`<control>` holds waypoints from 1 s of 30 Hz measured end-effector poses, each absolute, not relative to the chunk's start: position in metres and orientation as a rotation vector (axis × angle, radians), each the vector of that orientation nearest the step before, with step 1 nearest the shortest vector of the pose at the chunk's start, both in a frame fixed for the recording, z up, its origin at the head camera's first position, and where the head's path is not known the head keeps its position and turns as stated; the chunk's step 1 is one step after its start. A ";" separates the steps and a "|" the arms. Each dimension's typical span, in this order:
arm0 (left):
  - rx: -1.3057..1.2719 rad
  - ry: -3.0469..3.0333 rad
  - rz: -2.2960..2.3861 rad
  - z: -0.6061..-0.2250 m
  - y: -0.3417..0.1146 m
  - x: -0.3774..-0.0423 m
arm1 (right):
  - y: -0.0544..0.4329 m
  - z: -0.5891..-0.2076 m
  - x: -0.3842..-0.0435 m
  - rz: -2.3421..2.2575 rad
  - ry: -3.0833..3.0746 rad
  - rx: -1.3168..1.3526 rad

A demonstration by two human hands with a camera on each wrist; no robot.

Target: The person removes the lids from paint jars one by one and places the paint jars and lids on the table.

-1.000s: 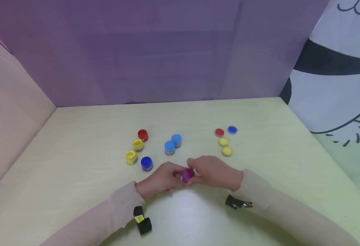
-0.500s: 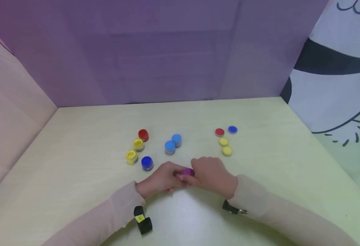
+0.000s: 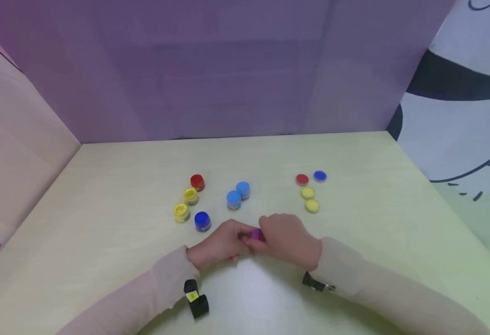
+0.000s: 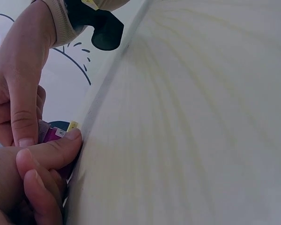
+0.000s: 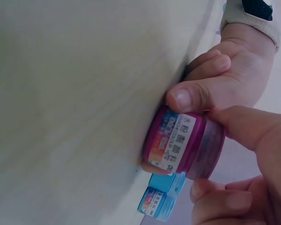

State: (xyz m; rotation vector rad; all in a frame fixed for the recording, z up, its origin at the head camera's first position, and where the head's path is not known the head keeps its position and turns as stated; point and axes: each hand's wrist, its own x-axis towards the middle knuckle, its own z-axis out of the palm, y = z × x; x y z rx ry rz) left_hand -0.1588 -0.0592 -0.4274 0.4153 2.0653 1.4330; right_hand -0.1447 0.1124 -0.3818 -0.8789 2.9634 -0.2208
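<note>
Gripping the purple jar [image 5: 175, 143], the left hand [image 3: 226, 242] sat low at the tabletop's [image 3: 136, 165] near middle, thumb and fingers bent round it; the right hand [image 3: 287, 239] pinched the paler end. Just beyond: one dark blue jar [image 3: 203, 222]; two light blue jars [image 3: 234, 200], side by side. Leftward: two yellow jars [image 3: 181, 213], one red jar [image 3: 197, 183]. Rightward: four flat discs [image 3: 312, 206], with a stretch of tabletop between. Margins: broad left and right; back edge, at the purple wall [image 3: 228, 70], well apart from every jar. Head view: purple jar mostly covered by fingers. Right wrist view: its printed label. Left wrist view: a sliver only.
</note>
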 end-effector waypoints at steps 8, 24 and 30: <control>0.425 2.072 1.420 -0.426 -0.060 -0.161 | 0.115 -0.377 -0.150 -0.246 2.842 -0.934; 0.455 2.056 1.422 -0.429 -0.058 -0.161 | 0.121 -0.365 -0.156 -0.258 2.664 -1.035; 0.473 2.059 1.424 -0.430 -0.059 -0.162 | 0.123 -0.363 -0.156 -0.261 2.660 -1.156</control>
